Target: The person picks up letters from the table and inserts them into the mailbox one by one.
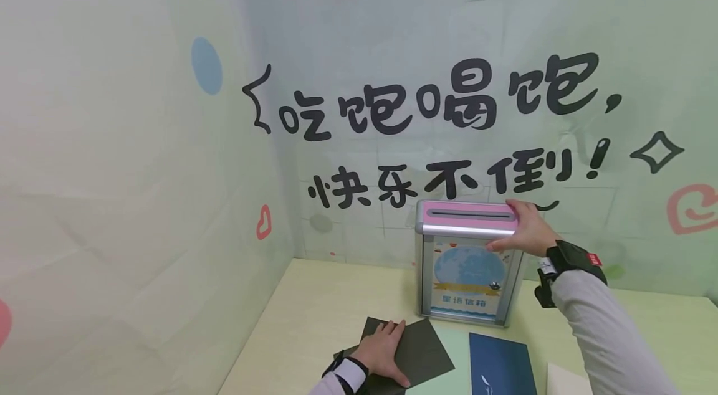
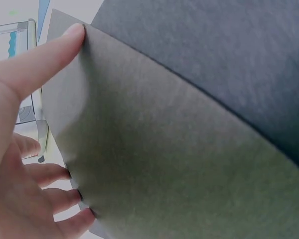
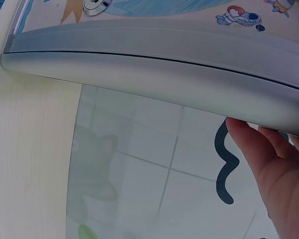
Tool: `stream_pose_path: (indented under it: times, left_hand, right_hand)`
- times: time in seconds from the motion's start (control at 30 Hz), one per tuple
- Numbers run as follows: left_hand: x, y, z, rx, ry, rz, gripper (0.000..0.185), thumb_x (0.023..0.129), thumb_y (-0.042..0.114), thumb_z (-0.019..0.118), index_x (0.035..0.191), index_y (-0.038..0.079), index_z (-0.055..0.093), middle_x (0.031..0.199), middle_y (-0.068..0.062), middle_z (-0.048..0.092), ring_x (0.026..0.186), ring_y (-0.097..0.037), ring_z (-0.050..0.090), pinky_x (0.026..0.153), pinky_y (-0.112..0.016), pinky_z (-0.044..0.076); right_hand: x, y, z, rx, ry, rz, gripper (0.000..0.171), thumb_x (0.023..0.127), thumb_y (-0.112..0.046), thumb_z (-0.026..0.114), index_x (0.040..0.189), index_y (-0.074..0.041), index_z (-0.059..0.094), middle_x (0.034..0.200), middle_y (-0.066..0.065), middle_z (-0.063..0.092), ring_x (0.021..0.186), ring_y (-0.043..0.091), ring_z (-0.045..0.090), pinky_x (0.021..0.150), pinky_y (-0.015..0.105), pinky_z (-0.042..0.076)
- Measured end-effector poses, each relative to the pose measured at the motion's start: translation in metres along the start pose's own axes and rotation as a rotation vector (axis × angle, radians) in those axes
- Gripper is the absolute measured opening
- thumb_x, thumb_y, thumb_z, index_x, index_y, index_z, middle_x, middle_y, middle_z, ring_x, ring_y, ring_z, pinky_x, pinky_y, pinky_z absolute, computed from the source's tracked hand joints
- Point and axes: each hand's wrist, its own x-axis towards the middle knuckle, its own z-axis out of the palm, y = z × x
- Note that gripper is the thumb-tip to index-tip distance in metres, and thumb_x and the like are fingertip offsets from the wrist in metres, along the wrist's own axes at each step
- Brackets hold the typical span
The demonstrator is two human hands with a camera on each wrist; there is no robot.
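Note:
A silver-framed letter box [image 1: 471, 276] with a pink slotted top stands upright on the table by the back wall. My right hand [image 1: 530, 230] grips the right end of its top, thumb at the front and fingers over the upper edge. In the right wrist view, those fingers [image 3: 251, 144] meet the rounded rim of the letter box [image 3: 139, 74]. My left hand [image 1: 380, 348] holds a dark grey card [image 1: 423, 351], with its thumb [image 2: 72, 37] on the face and the other fingertips at the edge. Another dark sheet [image 2: 229, 55] overlaps beside it.
On the pale wooden table [image 1: 280, 326], a light green sheet [image 1: 455, 345] and a dark blue card [image 1: 501, 364] lie in front of the box. A whitish card [image 1: 563, 379] is at the lower right. Printed walls [image 1: 359, 27] close off the back and left.

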Motion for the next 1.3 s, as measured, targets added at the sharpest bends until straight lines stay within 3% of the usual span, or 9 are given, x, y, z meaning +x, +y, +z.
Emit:
stream_pose_path:
  times: [0.13,0.53,0.73,1.0,1.17,1.3]
  left_hand:
    - [0.002,0.000,0.002,0.025,0.004,-0.013,0.106,0.054,0.059,0.078,0.140,0.018,0.031,0.136,-0.006,0.042,0.122,-0.031,0.041,0.084,-0.050,0.044]
    - [0.001,0.003,0.000,0.102,0.115,-0.029,0.109,0.043,0.061,0.081,0.135,0.021,0.040,0.117,-0.002,0.051,0.105,-0.024,0.048,0.074,-0.052,0.041]
    - [0.005,0.008,-0.005,0.097,0.128,-0.069,0.109,0.039,0.054,0.086,0.131,0.011,0.044,0.117,-0.006,0.051,0.104,-0.025,0.049,0.074,-0.052,0.042]
    - [0.010,0.008,-0.021,-0.029,0.117,-0.029,0.067,0.055,0.024,0.087,0.114,0.009,0.059,0.097,-0.005,0.056,0.089,-0.021,0.054,0.071,-0.048,0.043]
    - [0.010,0.005,-0.029,-0.106,0.156,0.067,0.041,0.066,0.007,0.078,0.105,0.009,0.064,0.089,0.001,0.060,0.080,-0.011,0.053,0.071,-0.029,0.046]
    - [0.011,0.005,-0.034,-0.184,0.171,0.091,0.033,0.070,0.000,0.071,0.101,0.009,0.064,0.086,0.001,0.062,0.074,-0.008,0.053,0.065,-0.022,0.045]
  right_hand:
    - [0.000,0.001,0.000,0.003,0.000,0.001,0.113,0.060,-0.039,0.081,0.137,0.012,0.017,0.131,0.035,0.022,0.105,0.042,0.036,0.089,0.060,0.035]
    - [0.001,-0.002,-0.001,0.012,0.001,0.000,0.112,0.060,-0.038,0.081,0.137,0.013,0.018,0.132,0.036,0.021,0.108,0.043,0.033,0.090,0.061,0.033]
    - [0.001,-0.002,0.000,0.014,0.005,-0.002,0.111,0.060,-0.038,0.081,0.136,0.013,0.018,0.133,0.035,0.021,0.109,0.043,0.031,0.091,0.061,0.032]
    - [0.001,0.002,0.000,0.022,0.009,-0.002,0.112,0.060,-0.038,0.082,0.137,0.012,0.018,0.132,0.035,0.022,0.108,0.042,0.033,0.091,0.060,0.033]
    - [0.001,0.002,0.001,0.019,0.013,-0.004,0.112,0.060,-0.038,0.082,0.137,0.012,0.018,0.132,0.035,0.022,0.109,0.042,0.032,0.091,0.060,0.032]
    - [0.001,0.001,0.001,0.022,0.005,0.000,0.112,0.060,-0.038,0.082,0.137,0.012,0.017,0.133,0.035,0.021,0.108,0.043,0.032,0.091,0.061,0.033]
